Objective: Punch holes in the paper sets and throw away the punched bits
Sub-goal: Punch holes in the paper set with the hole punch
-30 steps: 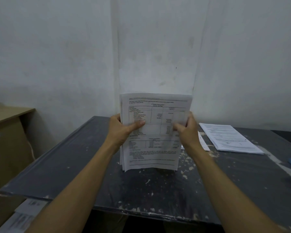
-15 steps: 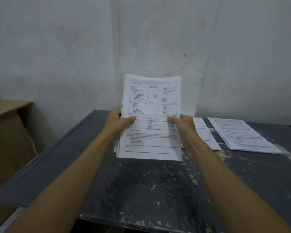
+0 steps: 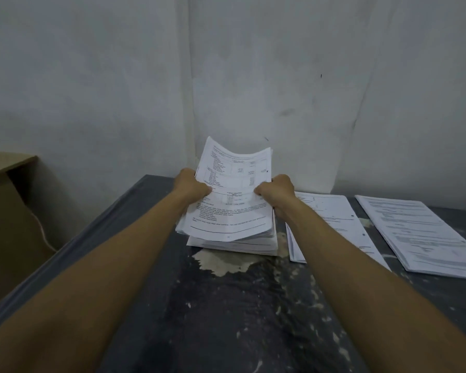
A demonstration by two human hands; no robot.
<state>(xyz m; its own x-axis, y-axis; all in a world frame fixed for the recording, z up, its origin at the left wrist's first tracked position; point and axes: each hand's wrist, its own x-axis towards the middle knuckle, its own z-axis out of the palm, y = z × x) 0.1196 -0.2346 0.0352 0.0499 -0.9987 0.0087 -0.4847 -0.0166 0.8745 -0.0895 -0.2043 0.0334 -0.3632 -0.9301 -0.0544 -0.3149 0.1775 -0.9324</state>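
Note:
I hold a set of printed white sheets (image 3: 233, 205) by both side edges, tilted away from me with its top bending back. My left hand (image 3: 190, 185) grips the left edge and my right hand (image 3: 276, 192) grips the right edge. The lower edge of the set hangs just over a thicker pile of papers (image 3: 242, 246) lying on the dark table (image 3: 226, 319). No hole punch is in view.
Two more paper sets lie flat to the right: one (image 3: 331, 224) with punched holes along its edge, and a wider one (image 3: 420, 235) at the far right. A white wall rises behind the table. A brown cabinet (image 3: 8, 205) stands at the left.
The paper set has gone from upright to tilted back and lower, now over the pile on the table. Both hands moved forward with it, and the view shifted closer.

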